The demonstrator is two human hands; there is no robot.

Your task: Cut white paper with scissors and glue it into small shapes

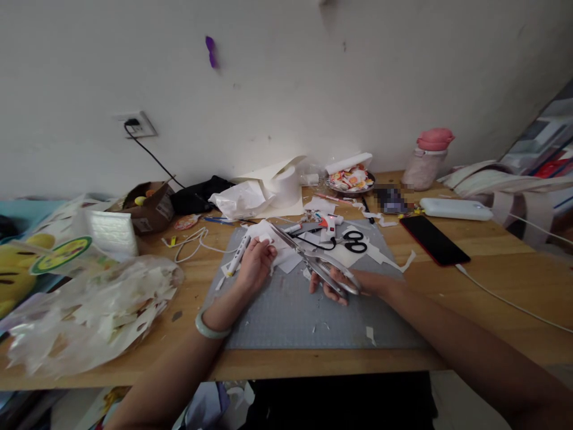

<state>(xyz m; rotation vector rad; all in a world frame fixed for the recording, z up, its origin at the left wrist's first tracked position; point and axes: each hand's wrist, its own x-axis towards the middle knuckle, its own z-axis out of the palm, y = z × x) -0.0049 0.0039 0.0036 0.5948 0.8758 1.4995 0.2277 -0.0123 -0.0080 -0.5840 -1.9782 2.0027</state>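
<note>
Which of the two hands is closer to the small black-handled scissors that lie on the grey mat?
The right hand, just below the black-handled scissors and holding large silver scissors. The left hand is farther off to their left, on white paper.

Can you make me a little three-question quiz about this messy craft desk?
1. True or false: the right hand holds big silver scissors.
2. What does the left hand press on? A) white paper B) a banana C) a shoe
3. What colour is the lid of the bottle by the wall?

Key: 1 true. 2 A. 3 pink.
</note>
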